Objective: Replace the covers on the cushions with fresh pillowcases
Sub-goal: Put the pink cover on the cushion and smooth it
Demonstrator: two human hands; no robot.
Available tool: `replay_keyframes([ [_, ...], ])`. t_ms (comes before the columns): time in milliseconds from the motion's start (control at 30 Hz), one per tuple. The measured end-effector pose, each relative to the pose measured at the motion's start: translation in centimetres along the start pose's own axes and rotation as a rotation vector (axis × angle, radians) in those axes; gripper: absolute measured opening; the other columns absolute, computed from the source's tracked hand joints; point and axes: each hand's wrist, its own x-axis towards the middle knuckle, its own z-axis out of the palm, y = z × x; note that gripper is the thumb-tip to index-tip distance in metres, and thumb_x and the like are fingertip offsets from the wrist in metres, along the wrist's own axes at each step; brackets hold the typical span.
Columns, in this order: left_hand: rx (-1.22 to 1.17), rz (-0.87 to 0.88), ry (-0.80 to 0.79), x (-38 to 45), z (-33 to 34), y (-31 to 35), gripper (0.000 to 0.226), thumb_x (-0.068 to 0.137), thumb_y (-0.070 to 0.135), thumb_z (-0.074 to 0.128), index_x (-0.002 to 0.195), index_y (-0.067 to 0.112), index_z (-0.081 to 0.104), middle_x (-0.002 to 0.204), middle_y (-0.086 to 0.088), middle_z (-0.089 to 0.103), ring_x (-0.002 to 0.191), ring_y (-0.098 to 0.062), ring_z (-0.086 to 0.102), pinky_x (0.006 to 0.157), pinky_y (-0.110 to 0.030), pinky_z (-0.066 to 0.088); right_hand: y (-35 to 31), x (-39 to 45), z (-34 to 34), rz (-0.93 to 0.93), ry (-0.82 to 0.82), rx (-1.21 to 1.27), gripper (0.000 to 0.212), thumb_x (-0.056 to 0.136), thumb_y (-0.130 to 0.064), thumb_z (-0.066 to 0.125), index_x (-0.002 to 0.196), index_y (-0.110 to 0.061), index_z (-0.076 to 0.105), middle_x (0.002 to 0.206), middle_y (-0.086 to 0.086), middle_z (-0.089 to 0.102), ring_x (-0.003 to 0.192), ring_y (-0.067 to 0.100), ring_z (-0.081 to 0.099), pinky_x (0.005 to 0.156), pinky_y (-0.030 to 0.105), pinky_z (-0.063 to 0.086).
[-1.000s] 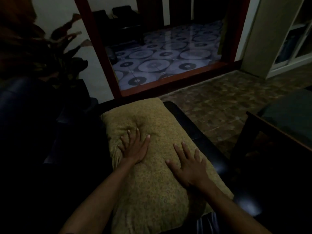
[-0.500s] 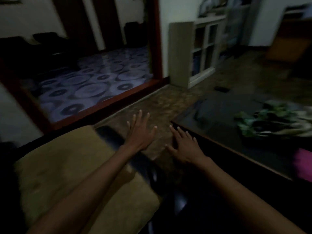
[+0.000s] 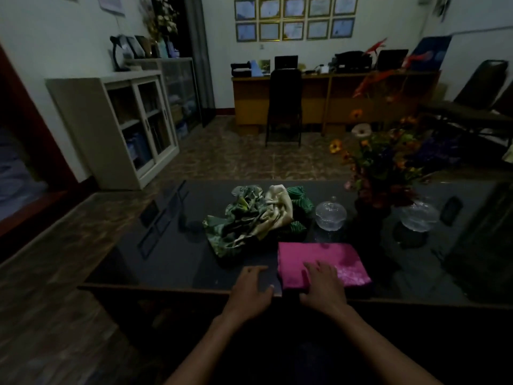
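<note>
Right hand [image 3: 323,284] rests flat, fingers relaxed, on folded pink pillowcase [image 3: 330,262], left hand [image 3: 251,287] loosely spread beside; better pinch both near corners, lift evenly.

Hands [image 3: 288,290] at folded pink pillowcase [image 3: 327,263]

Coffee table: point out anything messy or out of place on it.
The green-and-cream patterned cloth lies crumpled in a heap mid-table, unlike the neatly folded pink pillowcase under the right hand. Nothing looks spilled or broken.
</note>
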Motion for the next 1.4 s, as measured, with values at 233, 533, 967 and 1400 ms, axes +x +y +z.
replay_keyframes([
  [233, -0.095, -0.065, -0.086, 2.1, 1.0, 2.3, 0.042, 0.096, 0.019, 0.06, 0.136, 0.011, 0.054, 0.133, -0.009, 0.056, 0.123, -0.021, 0.055, 0.083, -0.018, 0.038, 2.2, 1.8, 0.3, -0.036, 0.197, -0.05, 0.035, 0.085, -0.011, 0.056, 0.116, -0.026, 0.065, 0.123, 0.002, 0.065, 0.113, 0.028, 0.061, 0.095, 0.042, 0.043],
  [533, -0.893, -0.356, -0.08, 2.6, -1.4, 4.5, 0.046, 0.088, 0.048, 0.07, 0.121, 0.017, 0.069, 0.111, -0.005, 0.075, 0.101, -0.019, 0.072, 0.091, -0.036, 0.057, -5.0, -0.3, -9.2, -0.19, 0.395, 0.339, 0.016, 0.098, -0.012, 0.055, 0.101, -0.023, 0.066, 0.086, -0.005, 0.067, 0.071, 0.008, 0.059, 0.057, 0.024, 0.035],
  [967, -1.258, -0.183, 0.301, -10.2, -25.7, 2.0, 0.066, 0.094, 0.067, 0.045, 0.095, 0.009, 0.076, 0.1, -0.016, 0.073, 0.095, -0.029, 0.068, 0.091, -0.043, 0.053, -24.9, -9.4, -16.4, -0.78, 0.063, 0.66, 0.021, 0.102, -0.025, 0.058, 0.092, -0.035, 0.073, 0.083, -0.019, 0.073, 0.079, -0.007, 0.065, 0.071, 0.017, 0.049],
  [1400, -0.102, -0.022, 0.315, -16.4, -33.5, -5.7, 0.018, 0.082, 0.008, 0.072, 0.093, 0.019, 0.064, 0.083, 0.007, 0.066, 0.076, -0.009, 0.064, 0.065, -0.011, 0.048, -35.9, -9.1, -13.5, -0.638, 0.297, 0.875, 0.016, 0.098, -0.017, 0.063, 0.095, -0.016, 0.079, 0.086, -0.003, 0.075, 0.07, 0.001, 0.062, 0.068, 0.027, 0.051],
])
